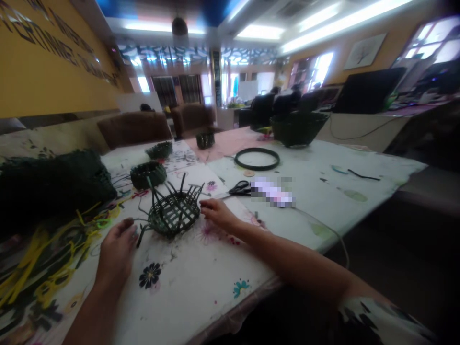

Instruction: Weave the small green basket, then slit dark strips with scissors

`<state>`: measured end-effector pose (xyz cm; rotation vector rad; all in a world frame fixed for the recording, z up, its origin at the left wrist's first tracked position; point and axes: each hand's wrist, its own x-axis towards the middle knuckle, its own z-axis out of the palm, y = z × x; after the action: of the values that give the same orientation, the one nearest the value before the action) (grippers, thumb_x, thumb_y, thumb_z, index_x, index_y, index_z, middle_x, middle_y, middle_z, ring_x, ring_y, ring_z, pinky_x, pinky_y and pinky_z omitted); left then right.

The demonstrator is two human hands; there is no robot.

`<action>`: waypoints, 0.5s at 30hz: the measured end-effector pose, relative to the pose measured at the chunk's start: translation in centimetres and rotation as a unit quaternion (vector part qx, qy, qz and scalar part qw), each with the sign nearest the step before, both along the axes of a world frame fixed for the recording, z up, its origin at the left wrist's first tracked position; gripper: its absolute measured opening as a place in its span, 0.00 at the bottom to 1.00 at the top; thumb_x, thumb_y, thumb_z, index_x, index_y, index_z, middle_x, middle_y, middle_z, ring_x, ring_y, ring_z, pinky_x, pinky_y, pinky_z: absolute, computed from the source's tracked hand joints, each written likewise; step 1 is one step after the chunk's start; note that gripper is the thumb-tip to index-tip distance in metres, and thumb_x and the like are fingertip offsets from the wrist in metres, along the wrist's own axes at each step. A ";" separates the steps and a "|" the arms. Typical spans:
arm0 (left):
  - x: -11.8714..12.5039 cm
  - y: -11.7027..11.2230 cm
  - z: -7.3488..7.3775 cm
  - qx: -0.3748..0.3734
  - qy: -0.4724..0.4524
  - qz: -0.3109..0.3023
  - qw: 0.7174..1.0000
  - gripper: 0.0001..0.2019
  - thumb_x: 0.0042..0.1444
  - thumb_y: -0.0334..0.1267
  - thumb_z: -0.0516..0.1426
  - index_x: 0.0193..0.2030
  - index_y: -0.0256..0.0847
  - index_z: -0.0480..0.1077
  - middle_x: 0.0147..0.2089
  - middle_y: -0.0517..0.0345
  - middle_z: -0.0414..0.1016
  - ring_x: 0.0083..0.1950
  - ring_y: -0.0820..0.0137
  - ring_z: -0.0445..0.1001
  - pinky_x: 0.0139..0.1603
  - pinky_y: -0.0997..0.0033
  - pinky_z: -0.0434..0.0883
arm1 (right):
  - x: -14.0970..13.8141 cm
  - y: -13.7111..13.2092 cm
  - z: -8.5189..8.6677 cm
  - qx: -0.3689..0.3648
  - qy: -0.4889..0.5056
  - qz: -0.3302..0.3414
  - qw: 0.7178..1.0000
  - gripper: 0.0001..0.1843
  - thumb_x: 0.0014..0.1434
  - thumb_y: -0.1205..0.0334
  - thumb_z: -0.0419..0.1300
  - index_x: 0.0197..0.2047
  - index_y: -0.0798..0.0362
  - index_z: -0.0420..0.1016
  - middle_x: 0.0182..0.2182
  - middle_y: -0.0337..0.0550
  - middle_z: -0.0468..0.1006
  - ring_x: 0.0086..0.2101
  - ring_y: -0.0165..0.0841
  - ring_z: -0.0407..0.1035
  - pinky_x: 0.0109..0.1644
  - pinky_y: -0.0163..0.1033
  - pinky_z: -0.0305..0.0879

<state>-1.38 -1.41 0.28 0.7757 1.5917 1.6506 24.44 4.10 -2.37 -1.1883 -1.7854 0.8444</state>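
A partly woven dark green basket [174, 213] rests on the table, with an open lattice and loose strip ends sticking up and out around it. My right hand [215, 213] is at its right side, fingers bent together against the edge. To the left of the basket, my left hand [120, 239] is held with its fingers loosely bent and a little apart. A loose strip end reaches close to those fingertips; contact is unclear. Black-handled scissors [240, 188] lie beyond my right hand.
Finished-looking green baskets [148, 175] stand behind, with a large bowl-shaped one [298, 128] at the back right. A green ring [257, 158] lies mid-table. Yellow and green strips [53, 268] clutter the left. A cable [334, 232] runs over the table's right edge.
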 end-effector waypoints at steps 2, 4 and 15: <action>-0.2 0.3 -0.7 -0.035 -0.011 -0.055 0.998 0.11 0.51 0.29 0.57 0.42 0.40 0.70 0.49 0.55 0.72 0.43 0.74 0.73 0.43 0.78 0.73 | -0.4 -0.7 0.0 -0.016 0.014 0.023 1.000 0.13 0.57 0.69 0.59 0.44 0.55 0.80 0.39 0.43 0.79 0.37 0.33 0.71 0.43 0.36 0.66; -0.6 0.3 -0.9 -0.041 -0.028 -0.111 0.993 0.11 0.54 0.30 0.55 0.45 0.41 0.70 0.52 0.53 0.72 0.45 0.71 0.75 0.45 0.74 0.75 | -0.6 -1.4 0.1 -0.034 0.028 0.041 0.998 0.13 0.58 0.69 0.59 0.45 0.56 0.80 0.42 0.46 0.78 0.40 0.34 0.71 0.45 0.37 0.66; -5.8 0.4 -0.2 -0.136 -0.092 -0.159 0.974 0.15 0.51 0.27 0.58 0.46 0.41 0.72 0.46 0.57 0.77 0.43 0.69 0.77 0.45 0.71 0.77 | 2.0 -2.6 4.5 -0.173 0.070 0.299 0.936 0.13 0.58 0.57 0.61 0.37 0.58 0.80 0.30 0.45 0.81 0.27 0.29 0.74 0.31 0.33 0.68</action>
<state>-7.13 -1.01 0.06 0.6716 1.4392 1.2083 26.40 1.46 2.12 -0.7532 -1.9535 1.6091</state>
